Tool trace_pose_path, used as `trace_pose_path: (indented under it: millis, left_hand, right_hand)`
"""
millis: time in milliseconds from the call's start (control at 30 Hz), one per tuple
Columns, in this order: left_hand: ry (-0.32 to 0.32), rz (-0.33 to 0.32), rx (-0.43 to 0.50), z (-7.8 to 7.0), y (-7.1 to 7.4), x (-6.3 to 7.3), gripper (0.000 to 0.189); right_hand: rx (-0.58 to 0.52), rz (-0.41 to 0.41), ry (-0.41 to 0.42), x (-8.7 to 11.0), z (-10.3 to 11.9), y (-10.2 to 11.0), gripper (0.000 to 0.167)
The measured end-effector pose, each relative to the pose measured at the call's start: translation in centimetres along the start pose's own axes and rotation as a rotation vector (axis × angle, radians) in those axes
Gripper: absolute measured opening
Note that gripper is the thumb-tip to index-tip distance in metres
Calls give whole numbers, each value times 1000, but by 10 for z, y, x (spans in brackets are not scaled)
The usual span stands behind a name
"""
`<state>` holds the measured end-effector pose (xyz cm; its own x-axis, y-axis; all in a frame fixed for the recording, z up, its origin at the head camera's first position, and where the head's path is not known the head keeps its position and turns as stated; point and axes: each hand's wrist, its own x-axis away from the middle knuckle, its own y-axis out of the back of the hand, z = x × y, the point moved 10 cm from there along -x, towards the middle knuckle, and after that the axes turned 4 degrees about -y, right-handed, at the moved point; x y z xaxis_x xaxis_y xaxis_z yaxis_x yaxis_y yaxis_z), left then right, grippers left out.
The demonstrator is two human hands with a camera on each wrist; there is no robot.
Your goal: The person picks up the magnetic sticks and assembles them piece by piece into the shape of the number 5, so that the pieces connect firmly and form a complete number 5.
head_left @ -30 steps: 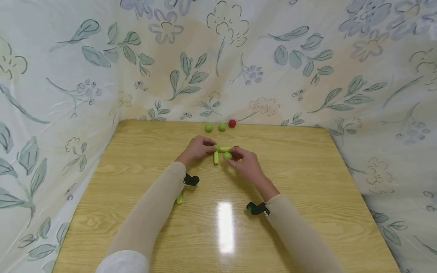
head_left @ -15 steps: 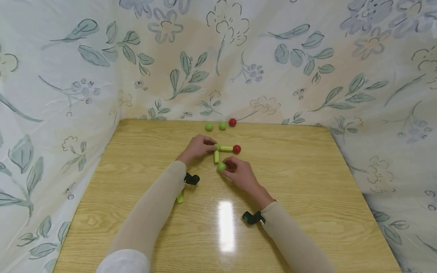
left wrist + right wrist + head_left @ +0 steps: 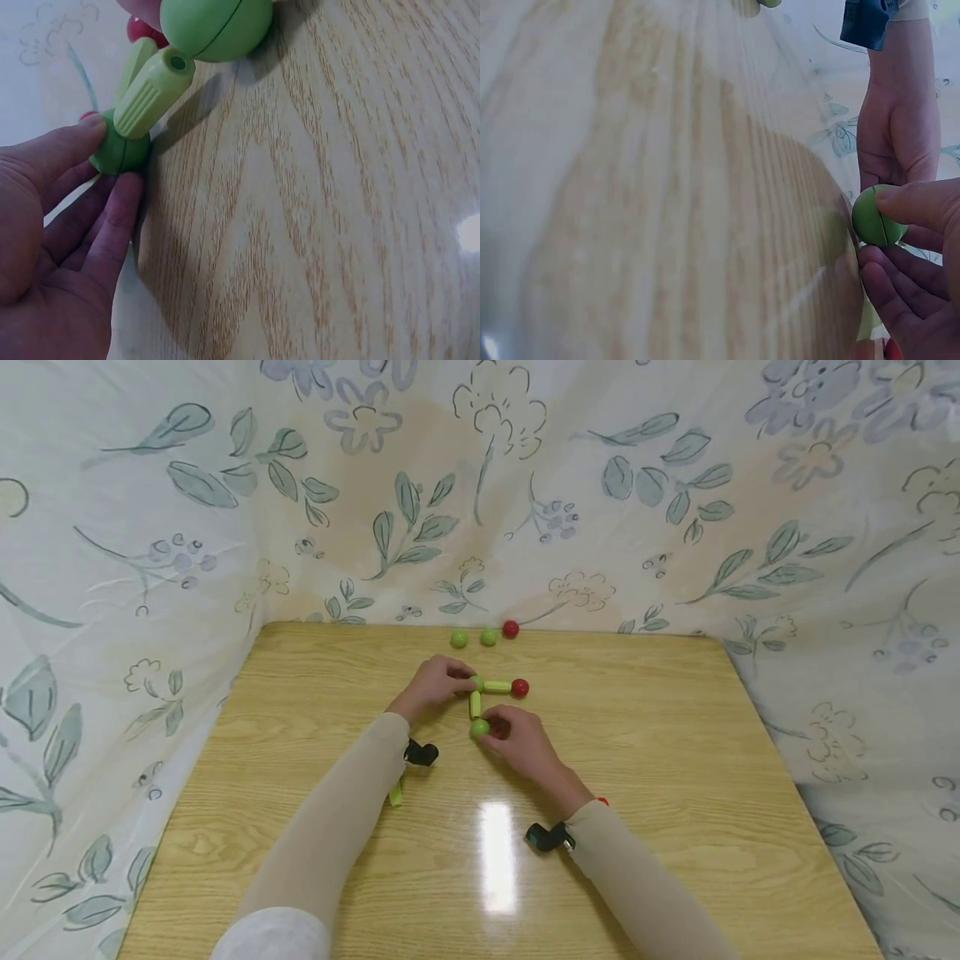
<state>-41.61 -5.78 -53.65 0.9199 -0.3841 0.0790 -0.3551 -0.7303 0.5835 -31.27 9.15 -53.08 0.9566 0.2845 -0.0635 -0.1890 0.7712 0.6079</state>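
Observation:
My left hand point(image 3: 435, 683) pinches a green ball point(image 3: 124, 150) between thumb and fingers. Two light-green ribbed sticks are joined to that ball at roughly a right angle. One stick point(image 3: 497, 687) points right and ends at a red ball point(image 3: 520, 687). The other stick point(image 3: 154, 94) points toward me, and its end hole shows in the left wrist view. With thumb and fingertips, my right hand point(image 3: 525, 743) holds another green ball point(image 3: 871, 217) close by this stick's near end. Whether that ball and stick touch I cannot tell.
Two loose green balls point(image 3: 459, 639) and a red ball point(image 3: 511, 629) lie along the back of the wooden table point(image 3: 652, 735). Another light-green stick point(image 3: 395, 795) lies partly hidden under the left forearm. Floral cloth point(image 3: 420, 485) hangs behind and at both sides.
My right hand has moved toward me and left with its green ball, from beside the red ball to the near stick's end. The left hand keeps its hold in nearly the same place.

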Motion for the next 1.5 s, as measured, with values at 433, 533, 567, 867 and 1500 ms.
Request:
trace_pose_path:
  millis: [433, 533, 567, 867, 1500]
  left_hand:
    - [-12, -5, -2, 0, 0, 2, 25]
    - [-18, -7, 2, -1, 0, 2, 25]
    - [-20, -8, 2, -1, 1, 1, 25]
    - [-21, -22, 4, 1, -1, 1, 24]
    - [-26, 3, 10, 1, 3, -5, 24]
  right_hand:
    - [30, -12, 19, -4, -1, -5, 27]
    - [27, -16, 16, -5, -1, -5, 28]
    - [26, -15, 16, -5, -1, -6, 28]
    - [25, -14, 18, -5, 4, -9, 27]
    - [0, -45, -15, 2, 12, 12, 33]
